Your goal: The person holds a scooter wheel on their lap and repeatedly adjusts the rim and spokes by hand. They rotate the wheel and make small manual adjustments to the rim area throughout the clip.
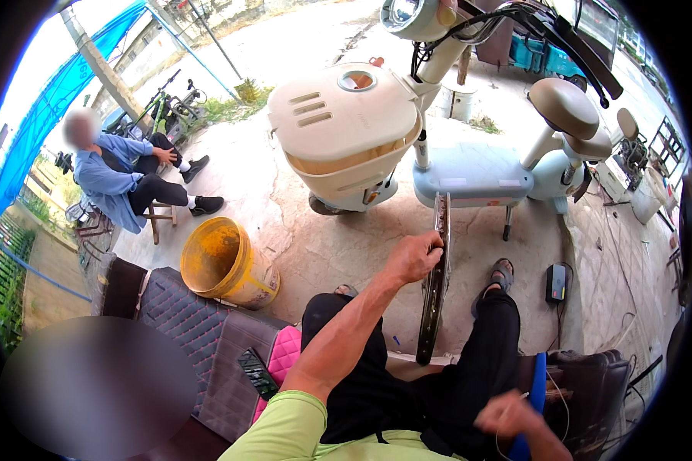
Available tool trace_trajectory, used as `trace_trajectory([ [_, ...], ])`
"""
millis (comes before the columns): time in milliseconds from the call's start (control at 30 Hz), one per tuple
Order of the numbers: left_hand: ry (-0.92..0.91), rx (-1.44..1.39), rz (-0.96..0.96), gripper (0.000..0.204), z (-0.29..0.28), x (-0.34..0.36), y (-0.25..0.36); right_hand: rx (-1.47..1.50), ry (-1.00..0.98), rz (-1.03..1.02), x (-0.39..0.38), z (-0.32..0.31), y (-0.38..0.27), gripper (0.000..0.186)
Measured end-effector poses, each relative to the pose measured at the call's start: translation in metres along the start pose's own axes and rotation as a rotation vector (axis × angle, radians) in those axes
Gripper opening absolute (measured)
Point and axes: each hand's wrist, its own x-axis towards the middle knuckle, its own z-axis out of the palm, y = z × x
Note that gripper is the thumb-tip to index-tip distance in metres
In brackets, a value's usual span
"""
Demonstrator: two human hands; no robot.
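My left hand [417, 257] is closed on a long, narrow dark wheel rim [432, 303]. It stands nearly edge-on and almost upright between my knees, its upper end leaning slightly away. My right hand [507, 413] is low by my right thigh, fingers curled and a little blurred. A small pale tip shows by its fingers, but what they hold is hidden. Close to that hand hangs a thin white cord [565, 399]. Beyond the rim stands a pale electric scooter with a cream front basket [346, 123] and a light blue footboard [473, 173].
A yellow bucket [265, 280] stands on the floor to the left. On the quilted seat [178, 307] lies a phone [258, 373]. A person in a blue shirt [114, 180] sits far left. A black box with a cable [557, 283] lies right of my foot.
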Motion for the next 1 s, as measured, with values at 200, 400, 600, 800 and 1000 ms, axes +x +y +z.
trace_trajectory([
  [200, -0.008, -0.024, -0.005, 0.019, 0.004, 0.001, 0.003, 0.03, -0.457, 0.194, -0.016, 0.033, -0.079, 0.035],
  [400, -0.002, -0.006, -0.011, 0.019, 0.003, 0.0, 0.007, 0.122, -0.511, -0.119, 0.095, 0.067, -0.071, 0.021],
  [600, 0.006, 0.055, 0.013, 0.02, 0.005, 0.002, 0.005, -0.489, -0.24, -0.166, 0.221, 0.144, -0.083, 0.056],
  [800, -0.074, 0.121, -0.012, 0.02, -0.001, 0.001, 0.016, -0.339, -0.407, -0.703, 0.237, 0.167, -0.064, 0.032],
  [1000, -0.07, 0.138, 0.041, 0.019, -0.001, 0.002, 0.018, 0.905, -1.19, -0.409, 0.154, 0.234, -0.114, 0.03],
])
